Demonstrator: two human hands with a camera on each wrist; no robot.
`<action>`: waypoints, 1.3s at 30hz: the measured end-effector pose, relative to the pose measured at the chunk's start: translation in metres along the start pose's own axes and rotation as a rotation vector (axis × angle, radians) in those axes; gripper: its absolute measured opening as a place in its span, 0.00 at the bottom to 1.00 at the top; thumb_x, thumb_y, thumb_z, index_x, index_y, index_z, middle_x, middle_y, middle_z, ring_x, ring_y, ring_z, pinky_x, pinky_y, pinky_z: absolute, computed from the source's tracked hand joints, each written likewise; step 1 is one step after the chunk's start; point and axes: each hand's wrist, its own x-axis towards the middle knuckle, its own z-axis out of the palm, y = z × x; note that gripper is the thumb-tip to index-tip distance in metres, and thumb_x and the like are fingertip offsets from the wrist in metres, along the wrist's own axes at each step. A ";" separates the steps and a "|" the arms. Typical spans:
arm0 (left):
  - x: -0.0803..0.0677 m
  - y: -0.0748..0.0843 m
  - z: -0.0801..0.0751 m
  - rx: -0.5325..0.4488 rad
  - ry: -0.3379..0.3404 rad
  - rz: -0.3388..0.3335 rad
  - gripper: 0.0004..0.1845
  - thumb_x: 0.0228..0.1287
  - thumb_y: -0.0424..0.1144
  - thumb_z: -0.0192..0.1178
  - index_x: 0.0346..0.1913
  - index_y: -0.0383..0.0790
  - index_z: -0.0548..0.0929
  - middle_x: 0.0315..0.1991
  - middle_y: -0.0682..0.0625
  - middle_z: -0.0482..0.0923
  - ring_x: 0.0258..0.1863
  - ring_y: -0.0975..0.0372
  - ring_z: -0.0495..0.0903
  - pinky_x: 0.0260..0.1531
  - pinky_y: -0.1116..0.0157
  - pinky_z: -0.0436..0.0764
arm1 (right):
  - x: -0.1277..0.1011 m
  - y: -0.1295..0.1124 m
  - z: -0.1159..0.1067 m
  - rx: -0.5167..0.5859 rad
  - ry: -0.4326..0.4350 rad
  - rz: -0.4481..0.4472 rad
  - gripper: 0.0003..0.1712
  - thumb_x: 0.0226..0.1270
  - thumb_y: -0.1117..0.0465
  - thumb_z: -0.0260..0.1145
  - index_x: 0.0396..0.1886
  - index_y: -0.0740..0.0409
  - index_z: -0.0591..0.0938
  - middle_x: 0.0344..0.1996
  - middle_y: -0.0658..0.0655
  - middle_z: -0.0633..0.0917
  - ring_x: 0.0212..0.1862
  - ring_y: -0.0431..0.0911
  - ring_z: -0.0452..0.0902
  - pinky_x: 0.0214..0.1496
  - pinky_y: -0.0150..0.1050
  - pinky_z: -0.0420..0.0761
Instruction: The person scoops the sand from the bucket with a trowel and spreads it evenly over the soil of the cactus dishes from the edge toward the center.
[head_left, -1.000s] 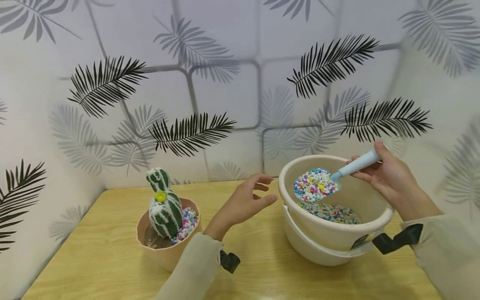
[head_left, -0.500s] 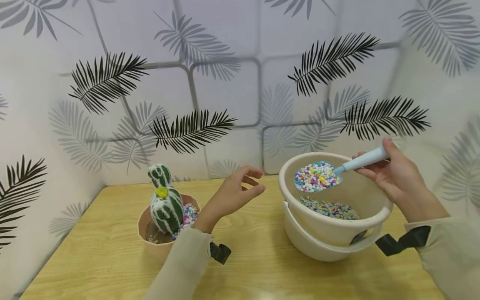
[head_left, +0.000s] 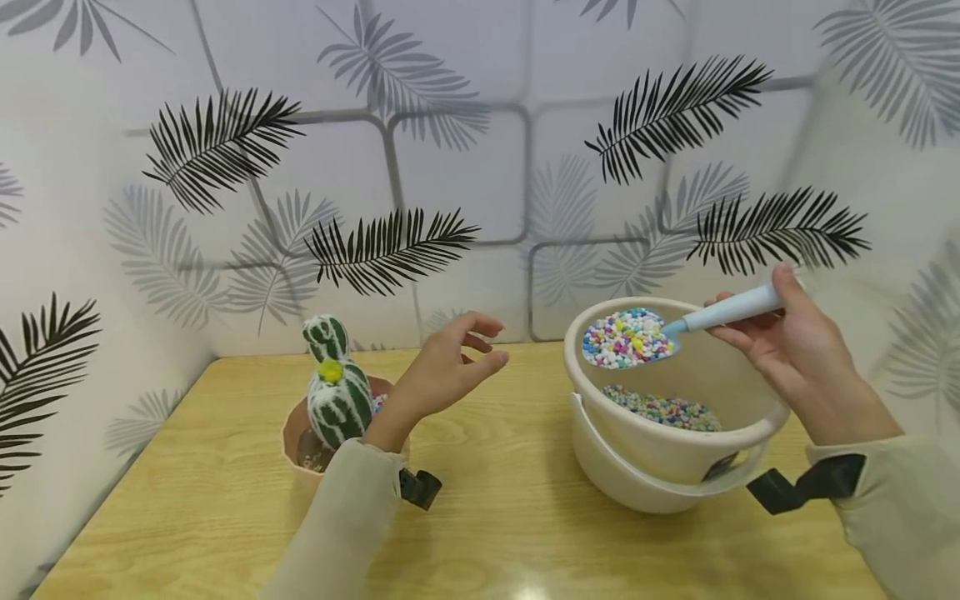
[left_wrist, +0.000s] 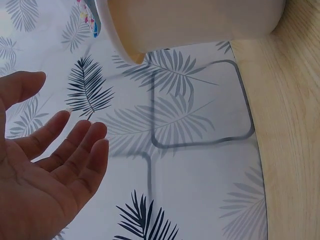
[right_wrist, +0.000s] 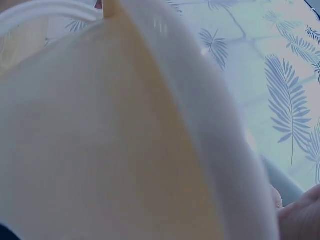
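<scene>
Pebbles (head_left: 625, 337) are heaped on the scoop (head_left: 652, 342), held over the bucket (head_left: 675, 450) — its handle pinched by the right hand (head_left: 795, 358). The left hand (head_left: 442, 375) is open, near the pot (head_left: 300, 450). The scoop is best kept level and carried slowly — nothing spilled.

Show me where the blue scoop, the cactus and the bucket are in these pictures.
blue scoop (head_left: 723, 315): head view, on its pale blue handle, held by the right hand.
cactus (head_left: 339, 400): head view, on the green striped body.
bucket (head_left: 678, 454): head view, on the cream outer wall.

Wooden table (head_left: 525, 517), leaf-patterned wall (head_left: 450, 167)
</scene>
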 end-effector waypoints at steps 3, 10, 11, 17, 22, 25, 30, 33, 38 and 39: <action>-0.003 0.003 -0.008 0.016 0.017 0.016 0.21 0.68 0.40 0.57 0.61 0.39 0.71 0.58 0.44 0.72 0.53 0.54 0.76 0.50 0.56 0.77 | 0.000 0.004 0.006 0.018 0.001 0.008 0.17 0.68 0.52 0.58 0.50 0.43 0.62 0.43 0.72 0.71 0.43 0.64 0.79 0.46 0.62 0.78; -0.013 0.006 -0.027 0.095 0.055 0.016 0.21 0.68 0.40 0.57 0.61 0.38 0.70 0.58 0.43 0.71 0.55 0.51 0.75 0.52 0.55 0.77 | 0.006 0.017 0.016 0.007 -0.017 0.050 0.17 0.70 0.50 0.55 0.49 0.43 0.58 0.48 0.70 0.67 0.43 0.64 0.79 0.47 0.62 0.78; -0.015 0.006 -0.029 0.105 0.061 0.020 0.21 0.68 0.40 0.57 0.61 0.38 0.70 0.58 0.42 0.71 0.54 0.51 0.75 0.52 0.55 0.77 | 0.006 0.019 0.017 0.003 -0.014 0.056 0.17 0.70 0.50 0.55 0.49 0.43 0.58 0.50 0.69 0.65 0.45 0.63 0.78 0.47 0.62 0.78; -0.024 0.007 -0.043 0.148 0.090 0.029 0.21 0.68 0.39 0.57 0.61 0.36 0.71 0.58 0.41 0.72 0.53 0.51 0.76 0.51 0.55 0.78 | 0.009 0.031 0.027 -0.013 0.017 0.077 0.15 0.69 0.50 0.56 0.49 0.42 0.61 0.55 0.65 0.60 0.72 0.56 0.53 0.53 0.63 0.71; -0.031 0.008 -0.055 0.190 0.107 0.026 0.19 0.68 0.38 0.57 0.59 0.36 0.73 0.56 0.42 0.73 0.51 0.52 0.77 0.50 0.55 0.78 | 0.009 0.043 0.036 -0.025 0.020 0.086 0.16 0.68 0.49 0.56 0.48 0.45 0.61 0.51 0.65 0.64 0.58 0.61 0.71 0.50 0.63 0.73; -0.036 0.008 -0.062 0.208 0.108 0.020 0.18 0.68 0.39 0.56 0.58 0.36 0.73 0.56 0.43 0.73 0.51 0.52 0.77 0.50 0.55 0.78 | 0.009 0.049 0.039 -0.011 0.016 0.092 0.17 0.69 0.49 0.55 0.49 0.45 0.59 0.48 0.66 0.66 0.44 0.62 0.78 0.45 0.63 0.78; -0.044 0.007 -0.073 0.247 0.114 -0.002 0.18 0.69 0.40 0.56 0.57 0.36 0.74 0.55 0.43 0.74 0.50 0.52 0.78 0.49 0.55 0.79 | 0.007 0.058 0.041 0.015 0.007 0.079 0.17 0.69 0.49 0.55 0.49 0.47 0.60 0.48 0.66 0.66 0.42 0.61 0.78 0.41 0.62 0.80; -0.049 0.006 -0.081 0.264 0.129 -0.005 0.17 0.69 0.39 0.56 0.56 0.34 0.75 0.54 0.42 0.75 0.49 0.51 0.78 0.49 0.54 0.78 | 0.006 0.063 0.042 0.027 0.003 0.079 0.18 0.69 0.48 0.55 0.50 0.48 0.59 0.48 0.67 0.66 0.42 0.62 0.79 0.42 0.61 0.80; -0.059 0.008 -0.094 0.286 0.169 0.000 0.15 0.69 0.38 0.56 0.54 0.35 0.76 0.53 0.42 0.76 0.49 0.52 0.78 0.49 0.54 0.77 | 0.007 0.071 0.045 0.048 0.012 0.080 0.19 0.69 0.48 0.55 0.49 0.48 0.59 0.48 0.68 0.67 0.40 0.64 0.81 0.43 0.61 0.80; -0.061 0.009 -0.096 0.292 0.177 -0.003 0.15 0.69 0.38 0.56 0.54 0.35 0.76 0.53 0.42 0.76 0.49 0.52 0.78 0.48 0.54 0.77 | 0.007 0.073 0.046 0.056 0.012 0.080 0.18 0.69 0.48 0.56 0.49 0.48 0.59 0.48 0.68 0.68 0.40 0.64 0.81 0.43 0.61 0.79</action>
